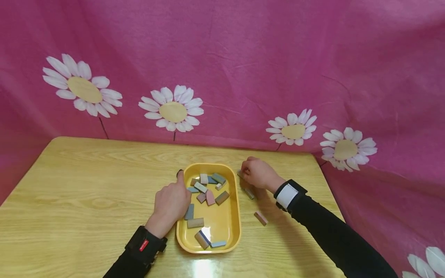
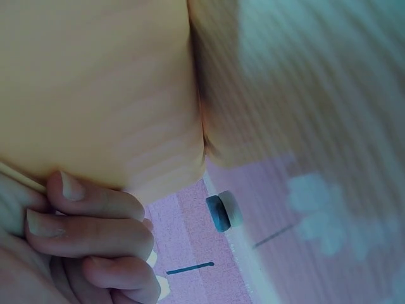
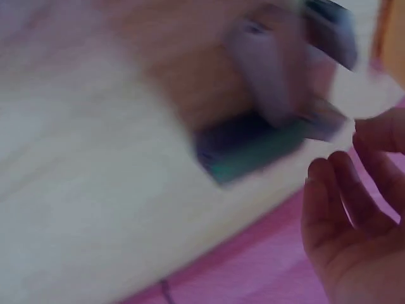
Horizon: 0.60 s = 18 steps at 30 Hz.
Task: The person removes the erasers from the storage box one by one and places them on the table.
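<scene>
My right hand (image 1: pixel 259 173): right of centre, fingers half-bent, holding nothing
Green block (image 3: pixel 259 152): upper middle, near my fingertips
My left hand (image 1: pixel 171 202): curled onto tray's (image 1: pixel 221 226) left rim

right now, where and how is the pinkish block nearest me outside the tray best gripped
Probably pinch the pinkish block across its long sides at mid-length, coming from above with the right hand. It is narrow and lies slantwise, apart from the other loose blocks and the tray, with bare table along both long sides.
</scene>
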Motion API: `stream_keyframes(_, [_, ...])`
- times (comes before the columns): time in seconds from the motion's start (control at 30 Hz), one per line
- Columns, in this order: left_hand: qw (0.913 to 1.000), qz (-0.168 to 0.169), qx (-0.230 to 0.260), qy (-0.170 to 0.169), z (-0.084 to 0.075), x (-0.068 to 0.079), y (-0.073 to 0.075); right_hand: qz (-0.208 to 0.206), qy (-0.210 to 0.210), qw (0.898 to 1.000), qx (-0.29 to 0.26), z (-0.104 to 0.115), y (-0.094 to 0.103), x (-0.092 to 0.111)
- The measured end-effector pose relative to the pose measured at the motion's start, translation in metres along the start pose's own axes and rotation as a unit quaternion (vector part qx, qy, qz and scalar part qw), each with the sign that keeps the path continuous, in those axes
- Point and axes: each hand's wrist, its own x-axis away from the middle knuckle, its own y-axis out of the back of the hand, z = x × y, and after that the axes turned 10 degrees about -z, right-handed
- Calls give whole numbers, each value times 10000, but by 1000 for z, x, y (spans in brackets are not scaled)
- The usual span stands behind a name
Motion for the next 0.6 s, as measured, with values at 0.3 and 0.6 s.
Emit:
stream_keyframes(0.3, [10000, 6, 32, -9, 2, 0, 0, -328, 377, 9987, 60, 66, 18, -25])
stream_keyframes(0.6, [10000, -5, 51, -17, 1, 0, 0, 1014, 936, 9904, -71, 118, -7, -32])
